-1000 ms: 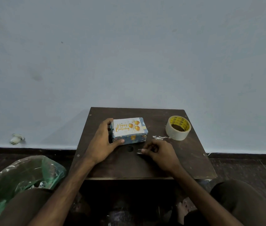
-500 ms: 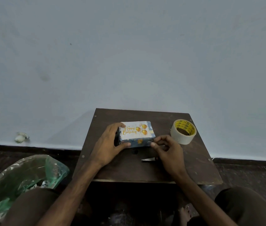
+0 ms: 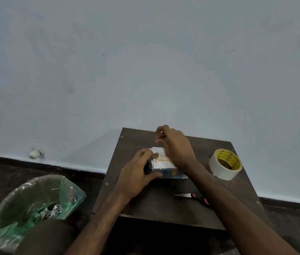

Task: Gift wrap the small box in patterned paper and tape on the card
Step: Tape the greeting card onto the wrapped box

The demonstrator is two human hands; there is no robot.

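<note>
The small box (image 3: 169,174), wrapped in blue patterned paper, lies in the middle of the dark wooden table (image 3: 160,207). A white "Happy Birthday" card (image 3: 161,160) lies on its top. My left hand (image 3: 136,174) grips the box's left end, thumb on the near side and fingers on top at the card's left edge. My right hand (image 3: 176,146) hovers over the box's far edge and covers the card's right part. Its curled fingertips pinch what looks like a small strip of clear tape.
A roll of clear tape (image 3: 225,164) with a yellow core stands at the table's right. Red-handled scissors (image 3: 198,197) lie near the front, partly under my right forearm. A green-lined bin (image 3: 35,205) sits on the floor at left, and the wall is close behind the table.
My right hand left the scissors on the table, passed the box's right end and now reaches over its far edge. My left hand kept hold of the box. The camera tilted.
</note>
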